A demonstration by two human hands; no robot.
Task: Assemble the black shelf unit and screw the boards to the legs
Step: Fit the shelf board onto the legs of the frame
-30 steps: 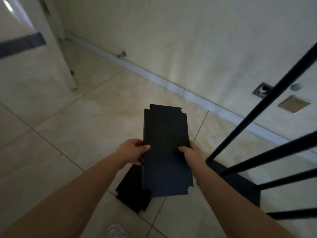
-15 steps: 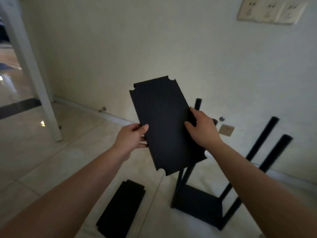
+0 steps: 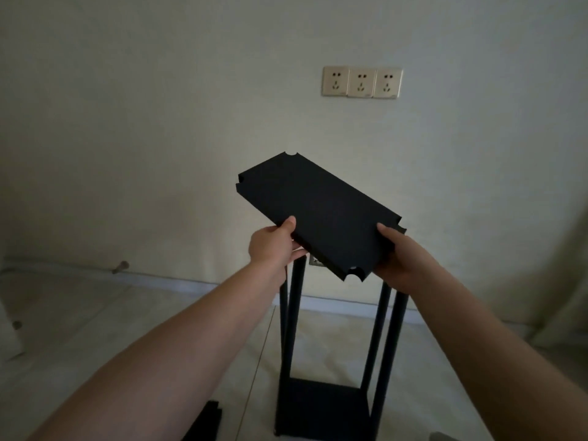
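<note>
I hold a black shelf board (image 3: 321, 211) with notched corners in the air, tilted, above the tops of the upright black legs (image 3: 296, 316). My left hand (image 3: 273, 246) grips its left long edge, thumb on top. My right hand (image 3: 401, 256) grips the near right edge, thumb on top. Below, the legs stand on the floor joined by a black bottom board (image 3: 323, 409). The leg tops are hidden behind the held board and my hands.
More black boards (image 3: 205, 423) lie on the tiled floor at the lower left. A beige wall with three sockets (image 3: 361, 82) is straight ahead. A door stop (image 3: 120, 267) sticks out near the baseboard on the left.
Both hands have lifted the board from near the floor and carried it to the right over the standing legs, turning it flatter. The view has risen toward the wall.
</note>
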